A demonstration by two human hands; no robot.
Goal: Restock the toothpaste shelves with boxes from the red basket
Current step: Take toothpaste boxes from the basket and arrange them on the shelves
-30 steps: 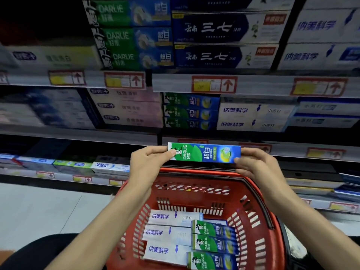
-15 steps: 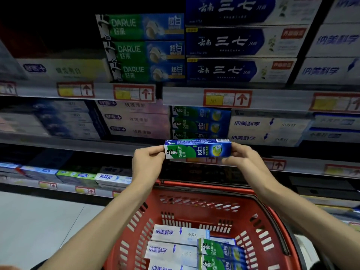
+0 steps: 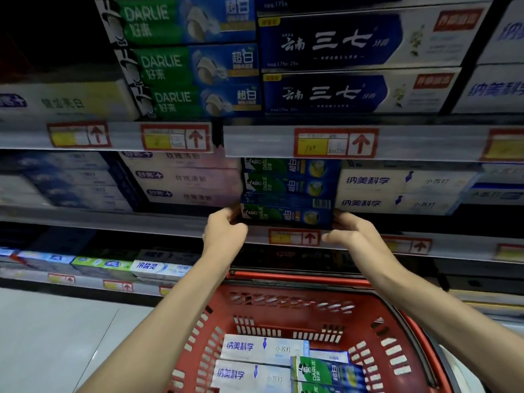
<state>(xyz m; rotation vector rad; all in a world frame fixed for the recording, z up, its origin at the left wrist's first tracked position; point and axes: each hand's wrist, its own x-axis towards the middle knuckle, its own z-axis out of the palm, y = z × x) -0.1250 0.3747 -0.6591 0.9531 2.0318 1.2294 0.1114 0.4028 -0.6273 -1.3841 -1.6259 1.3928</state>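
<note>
A green and blue Darlie toothpaste box (image 3: 286, 212) lies lengthwise at the front edge of the middle shelf (image 3: 113, 221), right under a stack of the same Darlie boxes (image 3: 292, 177). My left hand (image 3: 225, 231) grips its left end and my right hand (image 3: 350, 231) holds its right end. The red basket (image 3: 286, 307) sits below my arms. In it lie white boxes with blue lettering (image 3: 255, 347) and more green Darlie boxes (image 3: 326, 371).
White boxes (image 3: 391, 191) stand right of the Darlie stack, pale pink ones (image 3: 184, 177) to its left. The upper shelf carries larger Darlie boxes (image 3: 184, 61) and dark blue boxes (image 3: 340, 66). A lower shelf (image 3: 113, 268) with more boxes sits at the left, above a pale floor (image 3: 56, 336).
Both hands have carried the Darlie box up and forward from above the basket to the middle shelf, under the matching stack. My view has moved closer to the shelves.
</note>
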